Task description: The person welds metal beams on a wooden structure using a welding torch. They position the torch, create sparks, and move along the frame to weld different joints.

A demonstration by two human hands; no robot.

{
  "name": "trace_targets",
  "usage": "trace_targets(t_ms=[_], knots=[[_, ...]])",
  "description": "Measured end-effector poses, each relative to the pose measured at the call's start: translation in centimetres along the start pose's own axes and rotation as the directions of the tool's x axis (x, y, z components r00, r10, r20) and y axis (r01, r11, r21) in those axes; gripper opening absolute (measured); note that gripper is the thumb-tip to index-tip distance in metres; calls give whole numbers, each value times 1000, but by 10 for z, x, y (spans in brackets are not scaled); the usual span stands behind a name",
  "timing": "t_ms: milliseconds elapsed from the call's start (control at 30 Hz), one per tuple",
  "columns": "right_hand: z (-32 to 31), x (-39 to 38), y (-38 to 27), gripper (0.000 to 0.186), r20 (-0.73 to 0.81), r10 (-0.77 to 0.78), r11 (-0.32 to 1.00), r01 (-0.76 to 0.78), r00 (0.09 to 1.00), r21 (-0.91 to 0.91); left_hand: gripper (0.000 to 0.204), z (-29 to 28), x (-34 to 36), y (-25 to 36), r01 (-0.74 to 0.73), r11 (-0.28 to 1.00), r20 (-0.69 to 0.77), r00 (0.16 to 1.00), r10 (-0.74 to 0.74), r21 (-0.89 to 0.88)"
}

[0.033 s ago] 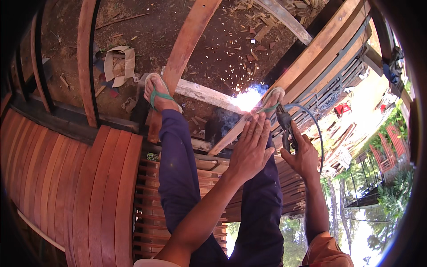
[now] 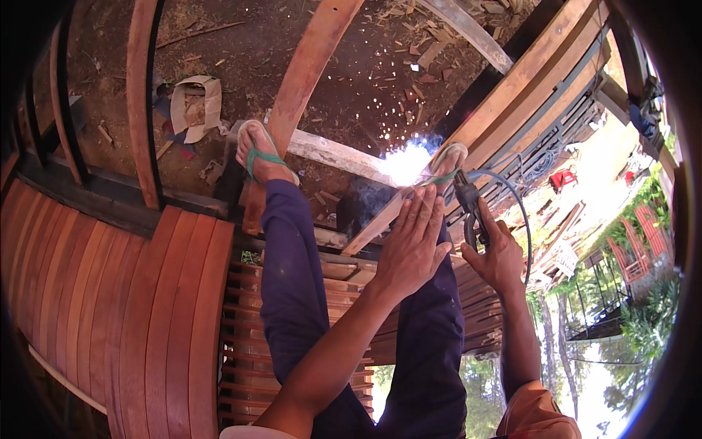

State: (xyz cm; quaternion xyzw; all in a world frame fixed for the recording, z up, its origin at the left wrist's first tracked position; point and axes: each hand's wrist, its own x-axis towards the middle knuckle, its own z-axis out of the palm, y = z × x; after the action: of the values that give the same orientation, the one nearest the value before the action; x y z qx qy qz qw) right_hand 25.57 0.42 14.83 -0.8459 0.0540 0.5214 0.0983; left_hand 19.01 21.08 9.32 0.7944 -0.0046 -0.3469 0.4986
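Observation:
My right hand (image 2: 491,245) grips a dark welding electrode holder (image 2: 468,201) with a cable curving off to the right. Beside its tip, a bright arc (image 2: 406,162) throws sparks and blue smoke over a pale beam (image 2: 333,150), hiding the exact contact. My left hand (image 2: 413,241) is stretched out, fingers long and flat, over my right leg just below the glare, with nothing visible in it. My left sandalled foot (image 2: 262,157) rests by a reddish upright timber (image 2: 303,80); my right foot (image 2: 446,164) is beside the arc, partly behind the holder.
Curved reddish planks (image 2: 131,307) cover the lower left, with timber ribs (image 2: 142,102) above them. Below the frame are dirt with wood scraps and a torn sack (image 2: 186,106). Long boards (image 2: 534,77) run along the upper right; a red object (image 2: 563,179) and greenery lie beyond.

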Motion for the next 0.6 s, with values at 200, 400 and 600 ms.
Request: trace_targets(t_ms=[200, 400, 600], knots=[[6, 0, 0, 103, -75, 43, 999, -41, 996, 28, 84, 4, -3, -4, -30, 999, 115, 993, 28, 13], [6, 11, 3, 100, -27, 33, 999, -34, 999, -10, 88, 9, 1, -6, -48, 999, 225, 973, 47, 0], [4, 10, 3, 99, 11, 58, 998, -58, 998, -31, 89, 9, 0, -7, -25, 1000, 243, 970, 22, 11]])
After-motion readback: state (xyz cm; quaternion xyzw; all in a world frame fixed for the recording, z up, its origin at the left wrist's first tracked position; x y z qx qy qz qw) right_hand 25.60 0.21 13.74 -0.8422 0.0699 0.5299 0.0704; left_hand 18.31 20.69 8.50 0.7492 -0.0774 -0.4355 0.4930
